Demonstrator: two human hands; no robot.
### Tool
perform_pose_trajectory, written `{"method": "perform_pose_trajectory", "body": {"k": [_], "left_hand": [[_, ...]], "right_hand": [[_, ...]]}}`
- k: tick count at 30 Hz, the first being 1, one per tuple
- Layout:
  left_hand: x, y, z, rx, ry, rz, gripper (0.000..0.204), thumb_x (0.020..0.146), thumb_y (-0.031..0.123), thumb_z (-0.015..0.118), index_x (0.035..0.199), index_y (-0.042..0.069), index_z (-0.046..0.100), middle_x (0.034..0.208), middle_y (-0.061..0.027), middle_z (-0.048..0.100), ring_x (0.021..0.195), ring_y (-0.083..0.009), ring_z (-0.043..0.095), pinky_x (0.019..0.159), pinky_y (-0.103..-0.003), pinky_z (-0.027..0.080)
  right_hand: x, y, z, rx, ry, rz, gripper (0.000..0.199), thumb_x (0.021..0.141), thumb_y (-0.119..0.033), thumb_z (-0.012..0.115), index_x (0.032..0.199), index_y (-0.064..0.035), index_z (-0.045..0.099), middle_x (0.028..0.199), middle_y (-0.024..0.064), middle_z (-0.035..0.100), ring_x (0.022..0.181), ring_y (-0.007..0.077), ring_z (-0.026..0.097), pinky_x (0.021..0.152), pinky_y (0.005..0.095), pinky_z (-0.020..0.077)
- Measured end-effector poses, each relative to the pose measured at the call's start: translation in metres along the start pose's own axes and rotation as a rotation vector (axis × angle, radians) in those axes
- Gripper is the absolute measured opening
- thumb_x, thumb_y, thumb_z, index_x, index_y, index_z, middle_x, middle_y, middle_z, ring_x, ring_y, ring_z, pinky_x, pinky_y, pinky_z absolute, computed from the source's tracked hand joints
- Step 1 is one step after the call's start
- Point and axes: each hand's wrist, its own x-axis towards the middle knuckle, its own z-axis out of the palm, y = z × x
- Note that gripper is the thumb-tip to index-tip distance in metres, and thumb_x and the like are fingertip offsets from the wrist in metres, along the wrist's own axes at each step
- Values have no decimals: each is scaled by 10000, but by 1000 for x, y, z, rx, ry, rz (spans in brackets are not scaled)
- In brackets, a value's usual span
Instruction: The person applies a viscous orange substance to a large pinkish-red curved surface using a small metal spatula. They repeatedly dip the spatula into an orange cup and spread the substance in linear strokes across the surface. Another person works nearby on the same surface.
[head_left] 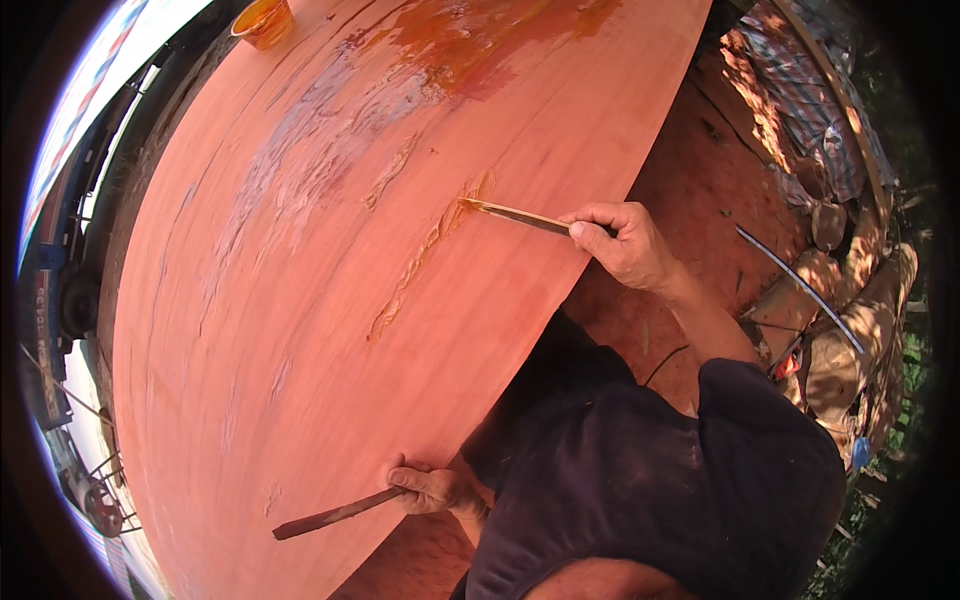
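Note:
A large reddish wooden slab [400, 400] with long cracks spreads before me. My right hand [622, 243] is closed round a thin flat stick [520, 217], whose tip touches the wood at the upper end of a crack smeared with amber-brown paste [415, 268]. Near the slab's front edge, my left hand [432, 488] grips a dark flat wooden strip [335, 514], which points left over the wood. An orange-stained cup [263, 22] stands at the far left of the slab.
A wet orange-brown patch [470, 45] covers the slab's far part. To the right lie logs [850, 350], a pale thin tube [800, 288] and a striped tarp [800, 100] on reddish ground. A blue vehicle [48, 290] stands at the left.

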Motion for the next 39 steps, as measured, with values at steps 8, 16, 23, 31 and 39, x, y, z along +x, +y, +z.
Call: {"method": "perform_pose_trajectory", "body": {"k": [8, 16, 23, 31, 39], "left_hand": [[-2, 7, 2, -10, 18, -25, 385, 1119, 261, 428, 912, -22, 589, 645, 27, 371, 565, -66, 336, 519, -212, 262], [0, 4, 1, -4, -5, 36, 418, 1118, 299, 441, 958, -53, 601, 655, 36, 364, 574, -55, 331, 509, -192, 259], [-1, -6, -2, 17, 39, -13, 400, 1119, 266, 447, 962, -61, 617, 663, 57, 358, 572, -35, 309, 504, -188, 238], [0, -1, 28, -96, -49, 53, 401, 1116, 260, 458, 957, -66, 628, 661, 57, 352, 570, -43, 321, 506, -193, 234], [3, 0, 5, 36, 70, 29, 416, 1116, 274, 457, 951, -73, 614, 660, 33, 376, 573, -67, 343, 506, -211, 249]], "right_hand": [[-23, -8, 24, 53, 140, 106, 220, 1007, -106, 596, 1109, 34, 730, 718, -63, 520, 684, 28, 469, 600, 241, 409], [-45, -15, 56, 266, -48, 108, 211, 1011, -103, 603, 1117, 33, 725, 730, -38, 561, 688, 34, 489, 605, 230, 414], [-29, 1, 29, 107, 375, 100, 229, 1017, -127, 586, 1098, 35, 726, 752, -8, 616, 707, 63, 544, 626, 260, 451], [-42, -14, 43, 4, 81, 15, 224, 992, -115, 584, 1095, 32, 717, 698, 83, 610, 646, 105, 560, 600, 304, 463], [-27, 5, 15, 180, 294, 60, 262, 1031, -182, 581, 1087, 22, 735, 727, -32, 583, 686, 47, 516, 595, 251, 433]]}}
